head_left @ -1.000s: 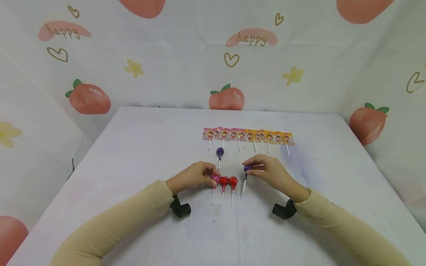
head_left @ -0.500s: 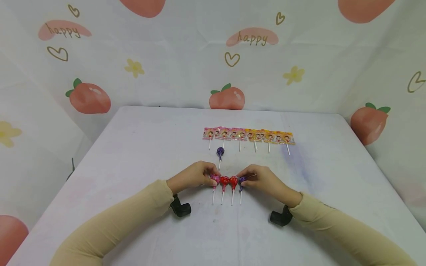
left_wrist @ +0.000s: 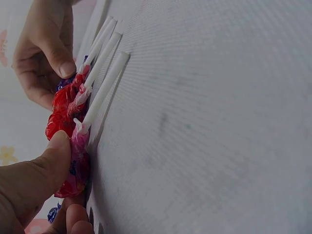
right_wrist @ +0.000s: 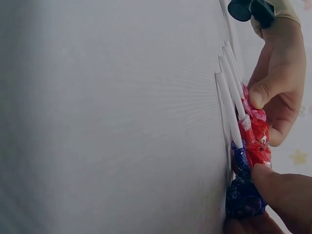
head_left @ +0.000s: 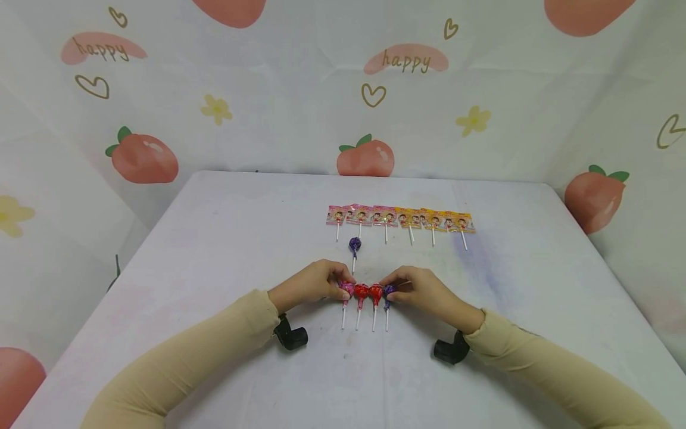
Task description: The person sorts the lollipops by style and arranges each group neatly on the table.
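Side by side on the white table lie a pink lollipop, two red lollipops and a purple lollipop, their white sticks toward the person. My left hand pinches the pink lollipop's wrapped head at the left end of the row. At the right end my right hand holds the purple lollipop's head between thumb and fingers. The right wrist view shows the purple wrapper against the neighbouring red one. In the left wrist view, the left thumb lies along the pink wrapper.
Another purple lollipop lies behind the row. Farther back is a line of flat-packed lollipops, pink packets on the left and orange packets on the right. A printed cloth hangs beyond the table's back edge.
My right hand has brought the purple lollipop left and nearer, down to the table beside the red ones. Over the last half second it has barely shifted. The left hand has stayed put.
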Action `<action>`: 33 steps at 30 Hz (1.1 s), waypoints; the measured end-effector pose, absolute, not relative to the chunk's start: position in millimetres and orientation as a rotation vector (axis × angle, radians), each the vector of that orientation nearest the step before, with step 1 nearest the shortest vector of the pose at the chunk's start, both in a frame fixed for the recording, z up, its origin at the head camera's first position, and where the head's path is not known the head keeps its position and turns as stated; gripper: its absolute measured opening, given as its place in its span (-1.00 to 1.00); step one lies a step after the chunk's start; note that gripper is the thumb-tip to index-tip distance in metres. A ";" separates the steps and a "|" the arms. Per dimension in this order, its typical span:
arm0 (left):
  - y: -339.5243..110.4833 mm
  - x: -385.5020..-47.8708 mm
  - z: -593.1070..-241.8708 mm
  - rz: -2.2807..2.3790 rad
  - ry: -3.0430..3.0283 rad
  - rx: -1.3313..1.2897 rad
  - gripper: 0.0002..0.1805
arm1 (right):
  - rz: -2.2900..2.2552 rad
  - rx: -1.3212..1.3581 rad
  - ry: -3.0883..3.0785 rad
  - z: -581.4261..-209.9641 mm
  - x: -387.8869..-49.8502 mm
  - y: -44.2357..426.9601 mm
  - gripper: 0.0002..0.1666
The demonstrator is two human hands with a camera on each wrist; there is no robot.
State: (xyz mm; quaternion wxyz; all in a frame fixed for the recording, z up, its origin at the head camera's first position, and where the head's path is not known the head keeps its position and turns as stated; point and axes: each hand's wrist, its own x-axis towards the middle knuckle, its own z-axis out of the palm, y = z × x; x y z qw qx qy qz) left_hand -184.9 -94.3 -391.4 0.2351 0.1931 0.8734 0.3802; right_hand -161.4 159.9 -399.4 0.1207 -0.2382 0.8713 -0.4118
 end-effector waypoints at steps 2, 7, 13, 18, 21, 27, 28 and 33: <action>-93.9 -184.8 -391.5 1.041 2.396 0.529 -0.80 | -1.204 -0.696 2.542 -398.8 -161.3 160.2 -0.73; -93.4 -184.9 -391.3 1.040 2.398 0.527 -0.79 | -1.207 -0.686 2.532 -397.9 -161.5 160.4 -0.72; -92.7 -185.3 -391.4 1.032 2.403 0.521 -0.79 | -1.200 -0.667 2.523 -397.4 -161.9 160.7 -0.70; -93.5 -185.9 -392.2 1.033 2.404 0.535 -0.79 | -1.184 -0.626 2.515 -392.1 -165.4 159.0 -0.67; -93.8 -186.0 -391.9 1.030 2.407 0.541 -0.78 | -1.209 -0.598 2.509 -383.2 -171.3 157.0 -0.66; -94.2 -186.5 -392.4 1.018 2.407 0.540 -0.78 | -1.307 -0.635 2.511 -357.8 -196.6 151.3 -0.59; -94.3 -186.6 -392.7 1.018 2.406 0.540 -0.78 | -1.327 -0.646 2.509 -354.4 -202.5 150.1 -0.59; -94.5 -188.0 -395.6 1.012 2.410 0.542 -0.78 | -1.376 -0.603 2.501 -340.5 -231.1 139.8 -0.58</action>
